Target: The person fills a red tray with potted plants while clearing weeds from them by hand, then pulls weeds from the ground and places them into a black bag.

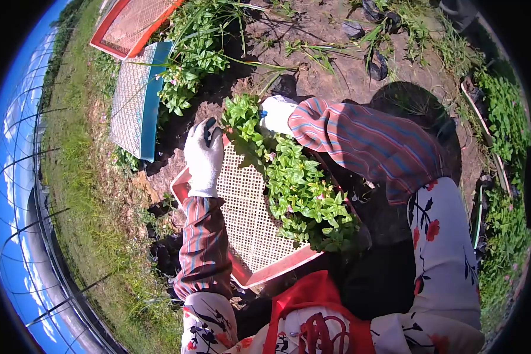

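A crate with a red rim (280,266) and a pale mesh bottom (242,212) lies in front of me. Leafy green plants (304,192) with small pink flowers fill its right side. My right hand (277,115), in a white glove with a bit of blue showing, is closed at a leafy plant (240,115) at the crate's far end; leaves hide most of its fingers. My left hand (203,159), also white-gloved, is over the crate's far left edge. Its fingers are bent but apart, with a dark patch between them.
Further left stand a teal-edged mesh crate (150,100) and another red crate (133,29), beside more flowering plants (197,59). Black plant bags (376,65) and pulled grass lie on the bare soil (312,29). A curved metal frame (47,253) runs along the far left.
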Demonstrator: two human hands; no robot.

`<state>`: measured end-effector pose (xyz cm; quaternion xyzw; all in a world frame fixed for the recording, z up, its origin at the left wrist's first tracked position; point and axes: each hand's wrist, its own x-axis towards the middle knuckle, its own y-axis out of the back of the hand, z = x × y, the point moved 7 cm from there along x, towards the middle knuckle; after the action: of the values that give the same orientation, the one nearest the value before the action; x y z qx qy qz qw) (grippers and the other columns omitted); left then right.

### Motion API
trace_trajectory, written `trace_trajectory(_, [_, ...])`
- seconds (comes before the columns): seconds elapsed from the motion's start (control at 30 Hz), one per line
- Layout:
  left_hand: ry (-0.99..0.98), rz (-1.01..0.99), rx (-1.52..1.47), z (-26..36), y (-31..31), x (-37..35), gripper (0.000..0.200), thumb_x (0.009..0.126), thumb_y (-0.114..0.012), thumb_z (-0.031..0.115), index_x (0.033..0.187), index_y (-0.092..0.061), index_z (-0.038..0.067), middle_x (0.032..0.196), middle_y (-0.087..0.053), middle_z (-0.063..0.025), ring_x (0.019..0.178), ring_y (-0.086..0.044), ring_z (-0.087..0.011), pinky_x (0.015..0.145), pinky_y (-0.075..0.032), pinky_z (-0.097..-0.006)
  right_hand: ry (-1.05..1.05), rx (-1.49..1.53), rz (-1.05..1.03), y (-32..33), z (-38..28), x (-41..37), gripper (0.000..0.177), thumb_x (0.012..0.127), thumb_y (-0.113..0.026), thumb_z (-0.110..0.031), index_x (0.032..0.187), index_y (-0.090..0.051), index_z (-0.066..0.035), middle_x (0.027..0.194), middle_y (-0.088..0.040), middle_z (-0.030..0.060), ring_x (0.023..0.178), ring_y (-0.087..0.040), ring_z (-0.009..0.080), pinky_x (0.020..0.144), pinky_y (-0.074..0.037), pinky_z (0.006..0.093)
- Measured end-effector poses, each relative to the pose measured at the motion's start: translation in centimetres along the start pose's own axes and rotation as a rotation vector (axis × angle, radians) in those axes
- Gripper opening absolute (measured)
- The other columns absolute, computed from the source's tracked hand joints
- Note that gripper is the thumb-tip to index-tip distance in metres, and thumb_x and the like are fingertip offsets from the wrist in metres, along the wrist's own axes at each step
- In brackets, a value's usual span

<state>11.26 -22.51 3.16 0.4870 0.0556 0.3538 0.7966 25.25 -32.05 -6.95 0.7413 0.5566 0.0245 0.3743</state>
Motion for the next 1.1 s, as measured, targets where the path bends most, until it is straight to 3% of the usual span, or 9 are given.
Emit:
trace_trajectory(0.2, [-0.112,-0.042,-0.109,2.1,-1.9,2.0,0.029,0.080,-0.060,0.018,0.107,-0.060,0.008,0.106,-0.061,-0.0114,0.097,-0.057,-0.0264,0.086,-0.043,-0.0353,-0.016,-0.052,-0.017,-2.2,3.9,1.8,0.018,0.068,-0.065,-0.019,0.079,-0.062,-0.005,0.072,-0.061,0.0135,0.068,-0.060,0.0275,0.058,-0.045,0.0367])
trace_trajectory(0.3, [-0.039,-0.175,-0.205,0.9,-4.1,2.4,0.032,0.082,-0.059,0.020,0.110,-0.058,0.006,0.103,-0.062,-0.0132,0.096,-0.059,-0.0255,0.085,-0.044,-0.0332,0.829,-0.353,-0.022,-6.8,4.8,5.0,0.011,0.065,-0.062,-0.010,0.074,-0.064,-0.004,0.063,-0.058,0.0128,0.058,-0.059,0.0255,0.052,-0.042,0.0369])
trace_trajectory(0.53, [0.273,-0.067,-0.691,-6.1,-1.6,-1.6,0.038,0.087,-0.058,0.015,0.119,-0.049,-0.004,0.114,-0.056,-0.0107,0.101,-0.053,-0.0155,0.089,-0.041,-0.0259,0.901,0.234,0.133,-0.3,0.3,-0.4,0.025,0.069,-0.066,-0.025,0.077,-0.064,-0.001,0.066,-0.060,0.0125,0.056,-0.057,0.0236,0.051,-0.043,0.0354])
trace_trajectory(0.57, [0.318,-0.012,-0.651,-8.2,0.1,-2.7,0.037,0.088,-0.056,0.015,0.118,-0.050,-0.004,0.114,-0.055,-0.0108,0.101,-0.053,-0.0151,0.089,-0.041,-0.0253,0.158,0.612,-0.072,0.0,3.0,0.1,0.028,0.071,-0.066,-0.027,0.080,-0.062,-0.001,0.068,-0.060,0.0118,0.060,-0.058,0.0190,0.052,-0.044,0.0338])
trace_trajectory(0.67, [0.361,0.140,-0.181,-15.1,6.4,-7.7,0.036,0.086,-0.058,0.017,0.116,-0.052,-0.003,0.113,-0.056,-0.0129,0.101,-0.053,-0.0182,0.088,-0.041,-0.0287,0.288,1.105,0.381,7.0,7.1,-1.8,0.018,0.080,-0.065,-0.020,0.086,-0.060,-0.004,0.072,-0.058,0.0036,0.062,-0.056,0.0145,0.056,-0.045,0.0259])
trace_trajectory(0.8, [0.555,0.142,0.377,-23.4,10.4,-18.7,0.053,0.078,-0.067,0.028,0.116,-0.048,-0.004,0.104,-0.057,-0.0173,0.090,-0.057,-0.0270,0.080,-0.044,-0.0332,-0.382,1.138,0.106,1.9,12.5,-6.8,0.043,0.077,-0.064,-0.045,0.093,-0.056,-0.006,0.072,-0.055,0.0045,0.059,-0.054,0.0197,0.058,-0.048,0.0337])
trace_trajectory(0.9, [1.155,-0.038,-0.623,-24.9,4.3,-25.8,0.025,0.078,-0.067,0.021,0.094,-0.059,0.003,0.075,-0.060,-0.0034,0.062,-0.056,-0.0143,0.053,-0.046,-0.0282,-0.194,0.329,-0.207,-3.0,9.3,-10.1,0.046,0.081,-0.058,-0.043,0.099,-0.054,-0.001,0.081,-0.059,0.0134,0.066,-0.058,0.0228,0.061,-0.047,0.0353])
trace_trajectory(1.0, [1.201,0.037,-0.492,-23.5,4.0,-26.3,0.020,0.078,-0.067,0.015,0.092,-0.060,0.003,0.069,-0.059,-0.0034,0.054,-0.055,-0.0153,0.049,-0.046,-0.0270,-0.002,0.005,0.116,-6.0,10.4,-9.1,0.051,0.085,-0.053,-0.039,0.116,-0.049,0.000,0.114,-0.054,0.0222,0.108,-0.050,0.0366,0.086,-0.042,0.0410])
trace_trajectory(1.1, [1.132,0.076,-0.463,-22.0,6.6,-24.6,0.016,0.077,-0.066,0.012,0.090,-0.061,0.004,0.066,-0.058,-0.0022,0.053,-0.054,-0.0130,0.048,-0.045,-0.0253,-0.073,0.096,0.038,-5.7,9.8,-8.2,0.039,0.079,-0.060,-0.026,0.106,-0.051,0.000,0.104,-0.057,0.0218,0.098,-0.053,0.0384,0.079,-0.044,0.0417])
